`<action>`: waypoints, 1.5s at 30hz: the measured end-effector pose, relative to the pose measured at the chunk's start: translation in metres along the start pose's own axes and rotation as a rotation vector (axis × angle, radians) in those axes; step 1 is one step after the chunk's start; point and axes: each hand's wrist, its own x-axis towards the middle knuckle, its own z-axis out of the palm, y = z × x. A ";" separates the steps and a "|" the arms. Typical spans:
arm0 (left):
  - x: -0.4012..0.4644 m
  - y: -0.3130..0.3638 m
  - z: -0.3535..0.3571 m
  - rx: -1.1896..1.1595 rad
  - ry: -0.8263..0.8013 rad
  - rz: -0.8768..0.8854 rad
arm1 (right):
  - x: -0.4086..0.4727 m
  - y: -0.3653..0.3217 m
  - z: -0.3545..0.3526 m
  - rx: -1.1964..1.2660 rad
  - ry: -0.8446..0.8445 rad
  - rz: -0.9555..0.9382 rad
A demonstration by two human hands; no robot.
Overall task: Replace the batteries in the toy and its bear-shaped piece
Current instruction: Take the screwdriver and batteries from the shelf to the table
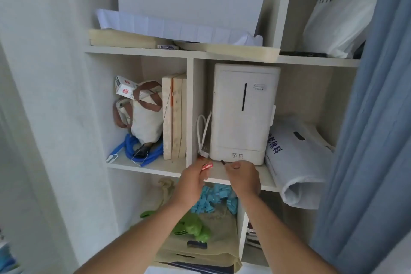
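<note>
Batteries [207, 165] in a small red-and-white pack sit pinched in the left hand [193, 179] at the shelf [264, 181] edge. Right hand [242, 174] beside it pinches a thin dark object [223, 161], below a white appliance [243, 113].

**Bare arms, no sleeves**

Both forearms are bare up to the bottom edge of the view. The left hand [193, 179] and right hand [242, 177] are gloveless. No ring, watch or band shows on either wrist.
</note>
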 end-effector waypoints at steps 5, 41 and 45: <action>-0.033 -0.010 -0.103 -0.208 0.123 -0.279 | -0.047 -0.068 0.058 0.248 -0.203 -0.087; -0.433 -0.233 -0.766 0.042 1.082 -0.921 | -0.544 -0.427 0.628 0.370 -1.217 -0.250; -0.405 -0.280 -0.809 0.006 1.048 -0.952 | -0.531 -0.458 0.694 0.367 -1.229 -0.251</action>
